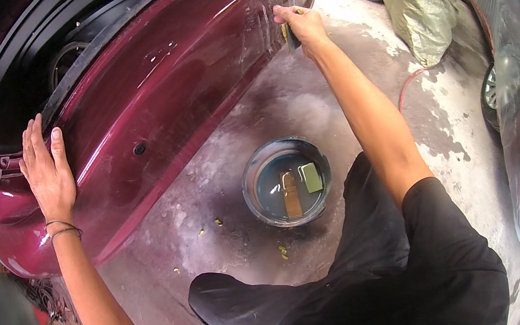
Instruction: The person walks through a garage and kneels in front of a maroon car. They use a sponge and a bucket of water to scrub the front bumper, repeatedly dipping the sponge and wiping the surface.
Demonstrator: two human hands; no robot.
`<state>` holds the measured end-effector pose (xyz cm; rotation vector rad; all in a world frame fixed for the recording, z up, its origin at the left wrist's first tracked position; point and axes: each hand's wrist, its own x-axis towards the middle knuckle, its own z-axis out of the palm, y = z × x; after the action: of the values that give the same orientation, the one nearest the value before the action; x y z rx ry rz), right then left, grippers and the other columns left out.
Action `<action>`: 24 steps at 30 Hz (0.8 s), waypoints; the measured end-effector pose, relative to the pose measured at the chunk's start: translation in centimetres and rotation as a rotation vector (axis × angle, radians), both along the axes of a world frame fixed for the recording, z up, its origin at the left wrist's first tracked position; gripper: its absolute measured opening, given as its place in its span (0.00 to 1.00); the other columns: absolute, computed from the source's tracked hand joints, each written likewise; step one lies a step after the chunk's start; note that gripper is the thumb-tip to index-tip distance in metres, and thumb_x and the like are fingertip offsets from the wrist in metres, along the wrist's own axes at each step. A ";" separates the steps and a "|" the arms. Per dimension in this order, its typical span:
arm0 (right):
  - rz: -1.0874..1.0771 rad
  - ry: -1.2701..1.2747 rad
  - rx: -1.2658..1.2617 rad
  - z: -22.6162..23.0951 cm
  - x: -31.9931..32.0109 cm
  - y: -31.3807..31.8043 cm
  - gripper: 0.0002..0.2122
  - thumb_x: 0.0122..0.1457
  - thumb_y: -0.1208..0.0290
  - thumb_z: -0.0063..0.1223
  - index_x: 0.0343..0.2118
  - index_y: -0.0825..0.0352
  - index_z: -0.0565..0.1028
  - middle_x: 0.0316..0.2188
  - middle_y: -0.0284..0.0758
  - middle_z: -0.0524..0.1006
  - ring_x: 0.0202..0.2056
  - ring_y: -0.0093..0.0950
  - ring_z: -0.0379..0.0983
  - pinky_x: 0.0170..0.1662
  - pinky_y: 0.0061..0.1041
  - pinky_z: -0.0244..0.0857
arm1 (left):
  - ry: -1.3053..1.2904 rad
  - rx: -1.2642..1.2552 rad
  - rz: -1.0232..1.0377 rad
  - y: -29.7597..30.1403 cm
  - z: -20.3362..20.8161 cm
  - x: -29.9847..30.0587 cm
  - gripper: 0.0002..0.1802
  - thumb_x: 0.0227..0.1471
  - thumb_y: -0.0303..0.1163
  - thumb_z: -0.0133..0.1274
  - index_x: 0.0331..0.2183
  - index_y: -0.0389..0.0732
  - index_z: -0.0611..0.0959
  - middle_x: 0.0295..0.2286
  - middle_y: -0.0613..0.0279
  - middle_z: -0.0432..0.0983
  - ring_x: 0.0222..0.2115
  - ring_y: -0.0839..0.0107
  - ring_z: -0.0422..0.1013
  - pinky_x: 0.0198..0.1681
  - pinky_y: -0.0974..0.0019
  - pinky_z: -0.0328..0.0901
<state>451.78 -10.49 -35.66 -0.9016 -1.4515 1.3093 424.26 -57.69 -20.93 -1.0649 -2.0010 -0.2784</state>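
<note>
Head view: right hand clenched on thin, flexible sanding pad, upper centre; wet, likely slippery. Left hand flat, released, on maroon panel.

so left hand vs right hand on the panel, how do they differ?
The left hand lies flat and open on the maroon car panel, holding nothing; the right hand is closed on a small sanding block. The left sits near the wheel arch, the right reaches far along, where wet streaks run. Both touch the same panel.
</note>
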 end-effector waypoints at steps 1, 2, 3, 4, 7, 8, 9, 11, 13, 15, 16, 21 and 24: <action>0.036 0.022 -0.005 0.2 -0.8 -0.8 0.15 0.61 0.55 0.70 0.35 0.64 0.88 0.35 0.30 0.86 0.39 0.22 0.75 0.47 0.25 0.66 | 0.018 -0.002 -0.007 -0.7 0.0 -0.2 0.33 0.73 0.56 0.41 0.69 0.49 0.71 0.68 0.55 0.66 0.71 0.55 0.57 0.72 0.40 0.47; 0.028 -0.035 -0.001 0.9 -0.8 -1.2 0.15 0.58 0.54 0.72 0.34 0.62 0.88 0.38 0.32 0.86 0.43 0.25 0.76 0.50 0.27 0.67 | 0.039 -0.008 -0.009 -1.4 0.2 -0.4 0.32 0.73 0.55 0.43 0.68 0.49 0.72 0.67 0.54 0.67 0.71 0.54 0.58 0.72 0.41 0.48; 0.043 -0.057 -0.048 1.0 -0.4 -0.5 0.15 0.58 0.53 0.72 0.37 0.59 0.88 0.42 0.33 0.86 0.48 0.28 0.76 0.55 0.31 0.66 | 0.029 0.006 -0.035 -0.8 0.5 0.5 0.31 0.72 0.53 0.46 0.67 0.47 0.73 0.66 0.53 0.69 0.69 0.53 0.60 0.70 0.42 0.50; 0.050 -0.053 -0.129 2.0 0.3 -0.7 0.16 0.58 0.54 0.73 0.39 0.63 0.87 0.40 0.34 0.85 0.42 0.28 0.79 0.48 0.32 0.71 | 0.031 0.004 -0.039 0.0 0.5 0.5 0.31 0.72 0.53 0.46 0.67 0.47 0.74 0.66 0.53 0.69 0.69 0.53 0.60 0.70 0.41 0.50; 0.243 0.220 -0.332 1.4 2.4 3.1 0.10 0.60 0.64 0.71 0.38 0.63 0.83 0.27 0.26 0.80 0.23 0.20 0.74 0.27 0.22 0.70 | 0.052 0.019 -0.012 2.3 0.8 1.3 0.31 0.71 0.54 0.46 0.66 0.47 0.74 0.66 0.52 0.68 0.70 0.54 0.59 0.71 0.40 0.49; 0.259 0.179 -0.304 1.4 2.2 3.9 0.11 0.60 0.63 0.71 0.38 0.64 0.84 0.29 0.30 0.81 0.27 0.24 0.76 0.32 0.28 0.72 | 0.011 0.027 -0.057 2.5 0.7 1.1 0.32 0.71 0.55 0.45 0.66 0.47 0.73 0.66 0.52 0.67 0.70 0.54 0.58 0.72 0.38 0.48; 0.267 0.138 -0.276 1.2 2.3 4.7 0.12 0.59 0.62 0.70 0.37 0.66 0.84 0.31 0.34 0.82 0.30 0.28 0.79 0.37 0.34 0.75 | 0.022 0.020 -0.062 2.0 0.9 0.9 0.32 0.72 0.56 0.44 0.67 0.47 0.73 0.67 0.53 0.67 0.71 0.54 0.57 0.73 0.38 0.46; 0.077 -0.024 -0.132 1.2 0.0 3.0 0.11 0.59 0.63 0.65 0.38 0.66 0.84 0.31 0.33 0.81 0.36 0.26 0.78 0.45 0.34 0.72 | -0.013 0.006 -0.001 0.5 0.5 0.8 0.33 0.72 0.55 0.44 0.67 0.48 0.72 0.67 0.55 0.66 0.71 0.55 0.57 0.73 0.38 0.44; 0.166 0.004 -0.050 1.7 -0.9 0.9 0.11 0.62 0.62 0.62 0.34 0.67 0.83 0.32 0.34 0.83 0.35 0.24 0.76 0.44 0.33 0.70 | -0.015 0.003 0.027 -1.2 0.4 0.3 0.33 0.72 0.56 0.43 0.69 0.49 0.71 0.69 0.58 0.65 0.72 0.57 0.55 0.74 0.39 0.43; 0.201 0.001 0.008 1.6 0.9 1.4 0.12 0.63 0.61 0.62 0.30 0.67 0.81 0.30 0.32 0.83 0.34 0.23 0.76 0.41 0.32 0.70 | -0.018 -0.021 0.052 -0.3 0.3 0.2 0.34 0.72 0.58 0.40 0.70 0.53 0.68 0.70 0.60 0.62 0.74 0.59 0.52 0.75 0.39 0.41; 0.161 -0.023 0.025 1.2 1.7 1.5 0.12 0.62 0.61 0.62 0.29 0.66 0.81 0.29 0.32 0.83 0.34 0.25 0.77 0.41 0.33 0.71 | -0.011 -0.030 0.064 0.1 0.2 0.2 0.34 0.72 0.59 0.40 0.70 0.53 0.68 0.70 0.61 0.62 0.74 0.59 0.51 0.75 0.38 0.40; -0.182 -0.491 0.268 0.1 4.9 1.6 0.11 0.61 0.59 0.62 0.31 0.63 0.82 0.31 0.40 0.86 0.38 0.37 0.84 0.45 0.38 0.74 | -0.008 -0.056 0.049 0.5 0.2 0.0 0.35 0.72 0.60 0.39 0.71 0.54 0.67 0.71 0.61 0.61 0.74 0.59 0.51 0.75 0.37 0.39; -0.315 -0.486 0.441 -0.3 5.3 2.7 0.12 0.61 0.56 0.62 0.40 0.57 0.86 0.37 0.41 0.87 0.44 0.43 0.84 0.49 0.41 0.75 | -0.004 -0.046 0.035 0.9 0.4 0.2 0.34 0.73 0.60 0.39 0.71 0.54 0.67 0.71 0.61 0.61 0.74 0.58 0.51 0.75 0.37 0.40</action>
<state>457.05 -7.75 -35.97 -1.1315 -1.7838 0.5201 424.41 -56.77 -20.53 -1.0569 -2.0365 -0.2172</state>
